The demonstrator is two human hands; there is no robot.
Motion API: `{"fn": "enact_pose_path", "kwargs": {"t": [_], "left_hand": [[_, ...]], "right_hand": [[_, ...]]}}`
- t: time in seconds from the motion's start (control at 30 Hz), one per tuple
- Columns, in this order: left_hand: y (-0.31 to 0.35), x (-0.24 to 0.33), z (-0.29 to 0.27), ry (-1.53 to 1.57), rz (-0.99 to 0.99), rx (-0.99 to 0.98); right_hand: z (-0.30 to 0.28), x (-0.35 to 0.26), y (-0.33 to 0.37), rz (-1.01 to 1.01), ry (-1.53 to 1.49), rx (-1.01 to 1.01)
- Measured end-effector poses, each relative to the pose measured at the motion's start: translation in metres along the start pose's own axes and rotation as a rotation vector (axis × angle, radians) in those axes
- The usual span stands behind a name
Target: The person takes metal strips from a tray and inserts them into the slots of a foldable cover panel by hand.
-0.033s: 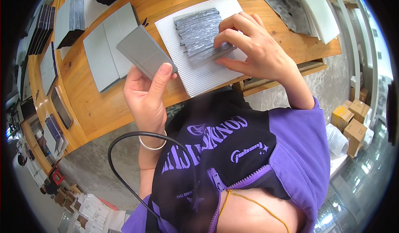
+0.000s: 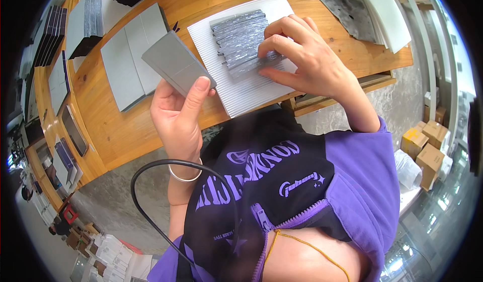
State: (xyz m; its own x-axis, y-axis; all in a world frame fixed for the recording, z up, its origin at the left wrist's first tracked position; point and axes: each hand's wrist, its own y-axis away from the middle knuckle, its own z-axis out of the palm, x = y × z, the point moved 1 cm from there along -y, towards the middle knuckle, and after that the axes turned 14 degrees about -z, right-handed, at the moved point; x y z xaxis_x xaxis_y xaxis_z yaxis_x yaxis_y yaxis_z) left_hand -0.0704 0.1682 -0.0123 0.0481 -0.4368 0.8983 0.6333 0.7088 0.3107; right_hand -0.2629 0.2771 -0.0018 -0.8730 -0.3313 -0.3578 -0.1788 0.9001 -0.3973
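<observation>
My left hand (image 2: 180, 113) grips a flat grey rectangular panel (image 2: 173, 58), its thumb on top near the lower right corner. The panel is tilted above the table. To its right, a pile of narrow, shiny dark-grey strips (image 2: 241, 32) lies side by side on a white corrugated sheet (image 2: 251, 93). My right hand (image 2: 302, 50) is at the pile's near right end, fingers curled and thumb opposite them, pinching the end of a nearest strip. The hand itself partly hides that end.
Grey panels (image 2: 136, 50) lie on the wooden table (image 2: 95, 131) to the left. Behind them stand stacked grey blocks (image 2: 85, 25). At the far right are a mottled grey sheet (image 2: 342, 7) and white sheets (image 2: 385, 20). A black cable (image 2: 135, 191) loops near my left forearm.
My left hand and the grey panel have shifted very slightly to the right. My right hand's fingertips have moved a little left on the strips.
</observation>
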Motion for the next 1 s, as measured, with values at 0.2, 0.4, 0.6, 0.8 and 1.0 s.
{"fn": "enact_pose_path", "kwargs": {"t": [0.2, 0.4, 0.6, 0.8, 1.0], "left_hand": [[0.005, -0.002, 0.008, 0.080, -0.086, -0.023], [0.009, -0.007, 0.010, 0.078, -0.039, -0.130], [0.009, -0.006, 0.009, 0.065, -0.054, -0.109], [0.010, -0.007, 0.009, -0.040, -0.038, -0.074], [0.009, -0.007, 0.013, -0.022, -0.015, -0.069]], "right_hand": [[0.010, -0.020, -0.009, 0.109, -0.450, 0.284], [0.026, -0.034, -0.013, 0.327, -1.035, 0.392], [0.030, -0.035, -0.010, 0.452, -1.234, 0.392], [0.029, -0.038, -0.009, 0.459, -1.204, 0.426], [0.028, -0.036, -0.006, 0.458, -1.120, 0.382]]}}
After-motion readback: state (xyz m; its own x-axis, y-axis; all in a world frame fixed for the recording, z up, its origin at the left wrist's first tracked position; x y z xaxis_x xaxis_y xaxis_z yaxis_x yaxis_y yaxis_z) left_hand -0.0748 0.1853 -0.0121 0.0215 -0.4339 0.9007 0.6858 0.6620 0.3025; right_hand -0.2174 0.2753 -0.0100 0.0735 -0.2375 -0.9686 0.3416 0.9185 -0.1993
